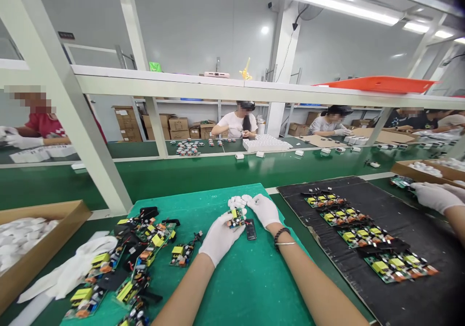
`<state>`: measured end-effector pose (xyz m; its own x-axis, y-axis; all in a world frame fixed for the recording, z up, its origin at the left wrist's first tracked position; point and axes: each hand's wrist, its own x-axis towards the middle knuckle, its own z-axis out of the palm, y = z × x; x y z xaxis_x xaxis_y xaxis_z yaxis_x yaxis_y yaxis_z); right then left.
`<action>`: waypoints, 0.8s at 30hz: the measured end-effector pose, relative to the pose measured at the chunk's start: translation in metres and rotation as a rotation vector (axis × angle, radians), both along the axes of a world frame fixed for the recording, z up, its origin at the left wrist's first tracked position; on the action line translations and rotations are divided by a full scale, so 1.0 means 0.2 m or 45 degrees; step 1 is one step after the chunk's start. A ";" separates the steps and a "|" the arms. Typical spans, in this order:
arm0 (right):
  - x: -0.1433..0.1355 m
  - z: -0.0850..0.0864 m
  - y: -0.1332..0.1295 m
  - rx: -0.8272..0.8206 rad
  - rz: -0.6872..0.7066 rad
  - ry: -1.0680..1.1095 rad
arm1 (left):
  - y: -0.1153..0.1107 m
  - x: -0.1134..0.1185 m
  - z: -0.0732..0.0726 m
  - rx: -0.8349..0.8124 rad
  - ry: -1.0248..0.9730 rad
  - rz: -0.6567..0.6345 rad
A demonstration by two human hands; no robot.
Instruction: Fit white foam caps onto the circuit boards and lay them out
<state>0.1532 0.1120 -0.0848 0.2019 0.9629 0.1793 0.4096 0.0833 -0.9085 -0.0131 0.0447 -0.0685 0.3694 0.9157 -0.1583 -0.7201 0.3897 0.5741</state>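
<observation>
My left hand [221, 239], in a white glove, is closed on a small circuit board [237, 215] carrying yellow and dark components. A flat black rectangular piece [251, 229] hangs at the board's right side, apparently joined by thin wires. My right hand [265, 210], also gloved, has its fingers bent together at a small pile of white plastic pieces [237, 201] on the green mat [250, 282]. The fingertips appear to pinch one piece at the pile's right edge. A single circuit board [181, 254] lies left of my left hand.
Several circuit boards [145, 253] crowd the mat's left side, beside a loose white glove [78, 265] and a carton [78, 214] of white parts. Boards stand in rows on a black sheet [327, 248] at right, near a co-worker's gloved hand [438, 196]. A green conveyor [203, 171] runs behind.
</observation>
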 end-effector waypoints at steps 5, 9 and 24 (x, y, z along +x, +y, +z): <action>0.13 0.06 0.00 -0.067 0.259 0.285 | 0.00 -0.01 0.01 -0.018 0.031 -0.031; 0.21 0.09 -0.15 -0.105 0.364 0.382 | -0.01 -0.02 0.02 -0.014 0.024 -0.025; 0.16 -0.03 -0.59 0.143 -0.014 -1.477 | -0.04 -0.02 0.07 0.119 0.149 0.176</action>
